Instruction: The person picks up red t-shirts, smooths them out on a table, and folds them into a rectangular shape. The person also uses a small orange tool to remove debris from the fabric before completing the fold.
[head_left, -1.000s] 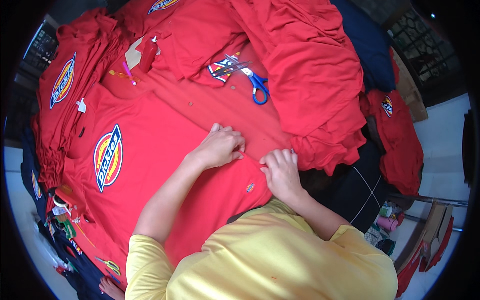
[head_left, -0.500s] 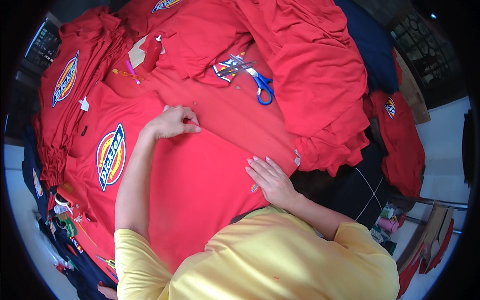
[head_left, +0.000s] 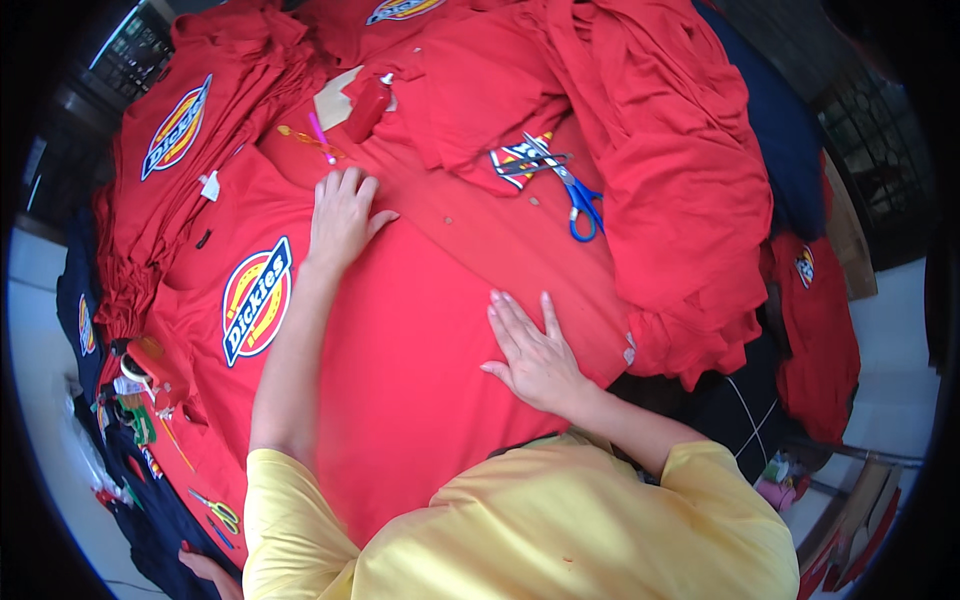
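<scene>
Red shirt point(head_left: 400, 370) spread in front of person point(head_left: 570, 510). Right hand point(head_left: 535, 362) flat on it, fingers apart, released. Left hand point(head_left: 342, 222) palm down by far edge; whether pinching it, cannot tell. Blue scissors point(head_left: 581, 203) beyond, beside red pile point(head_left: 690, 190).

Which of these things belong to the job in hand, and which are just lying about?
Seemingly in the job:
- red shirt with a round badge, laid out flat
- left hand and right hand, at its edge

Apparently just lying about:
- blue-handled scissors
- red bottle
- pink stick
- yellow-handled scissors
- heaped red garments
</scene>
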